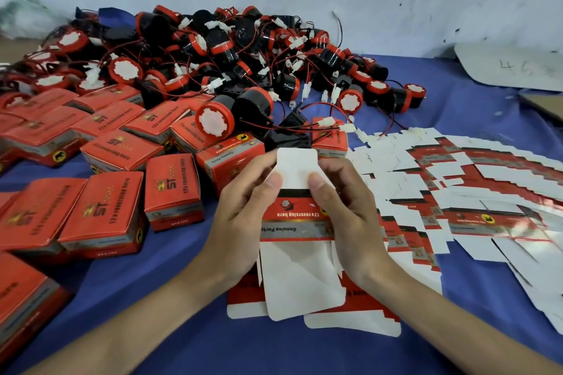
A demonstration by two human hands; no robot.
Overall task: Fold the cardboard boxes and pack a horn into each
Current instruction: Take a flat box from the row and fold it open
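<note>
Dead centre, the left hand and right hand pinch an unfolded box, thumbs on its upper flap, with the horns heaped at eleven o'clock; uneven thumb pressure would probably crease that flap crooked.

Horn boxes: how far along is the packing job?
Done: a batch of closed red boxes lies at the left. In hand: the left hand and right hand pinch one unformed box blank, thumbs on its white top flap; no horn in it yet. Left: a big pile of loose horns at the back and a spread of flat blanks at the right. Much remains.
</note>
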